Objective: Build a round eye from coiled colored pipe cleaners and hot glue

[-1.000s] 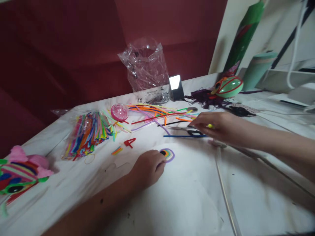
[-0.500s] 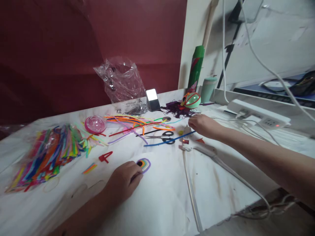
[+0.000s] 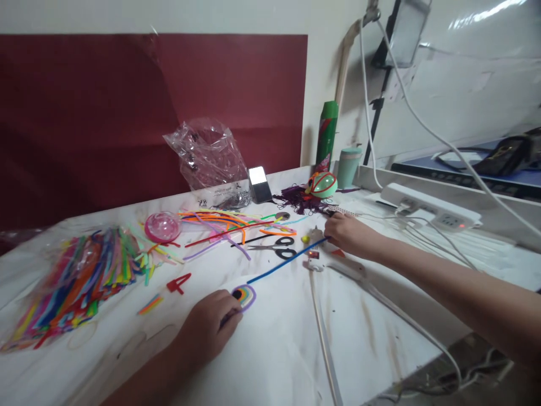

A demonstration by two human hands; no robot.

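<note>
My left hand is closed round a small rainbow coil of pipe cleaners, with a black centre and a purple outer band. Part of the coil is hidden by the fingers. Across the table, my right hand pinches one end of a blue pipe cleaner. The other end points down-left and lies close to the top of the coil. Scissors with black handles lie open just beyond the blue strip. A white device with a lit red switch is beside my right hand.
A bag of coloured pipe cleaners lies at left, near a pink round container. Loose pipe cleaners spread behind the scissors. A power strip, green can and green cup stand back right. Cables cross the right side.
The blue pipe cleaner's free end has swung towards me, nearer the rainbow coil. My left hand still holds the coil. The whole view has tilted up slightly.
</note>
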